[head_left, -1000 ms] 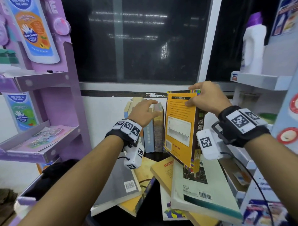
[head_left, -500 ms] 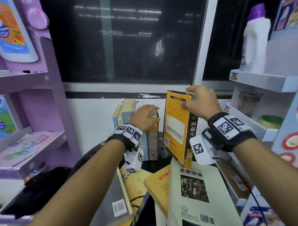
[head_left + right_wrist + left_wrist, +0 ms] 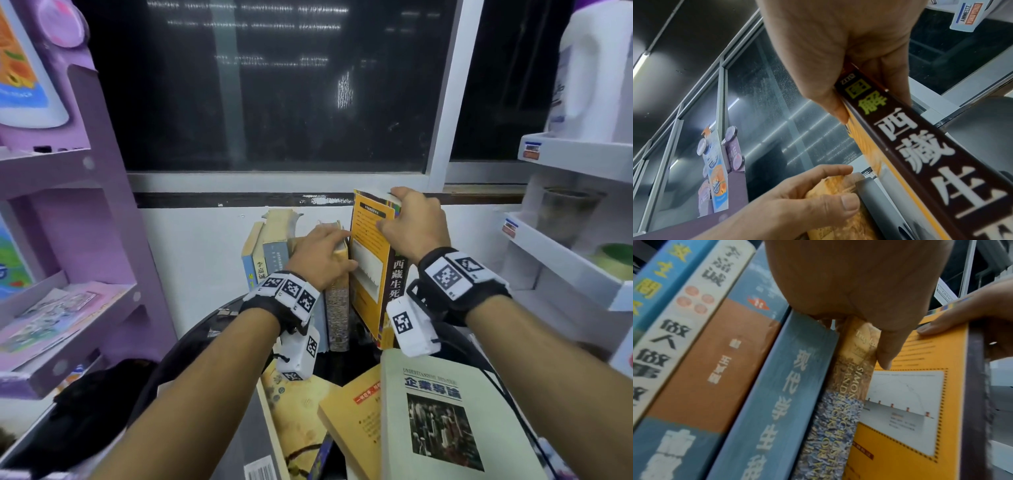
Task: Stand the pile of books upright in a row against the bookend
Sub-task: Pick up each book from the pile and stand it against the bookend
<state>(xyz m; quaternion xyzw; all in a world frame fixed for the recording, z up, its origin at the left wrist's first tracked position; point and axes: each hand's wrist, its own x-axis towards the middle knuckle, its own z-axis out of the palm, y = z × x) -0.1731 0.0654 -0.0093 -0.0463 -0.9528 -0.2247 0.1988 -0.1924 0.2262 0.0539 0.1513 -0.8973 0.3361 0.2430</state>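
Note:
Several books stand upright in a row (image 3: pixel 270 257) against the white wall. My left hand (image 3: pixel 322 253) lies over the row's right end. Its fingers curl over the top of a mottled-spine book (image 3: pixel 838 418) and the thumb runs down its side. My right hand (image 3: pixel 411 222) grips the top of an orange book with a dark spine (image 3: pixel 370 274), which stands almost upright and touches the mottled one. The spine also shows in the right wrist view (image 3: pixel 931 162). More books lie flat in front, among them a pale green one (image 3: pixel 445 421) and a yellow one (image 3: pixel 356 411). I cannot make out the bookend.
The books rest on a dark round table (image 3: pixel 342 363). A purple display shelf (image 3: pixel 85 240) stands to the left. To the right are white shelves (image 3: pixel 565 267) with a white bottle (image 3: pixel 596 75) on top. A dark window fills the back.
My right hand has carried the orange book left and tipped it upright against the row. The left hand has stayed on the row's end. The view has moved closer.

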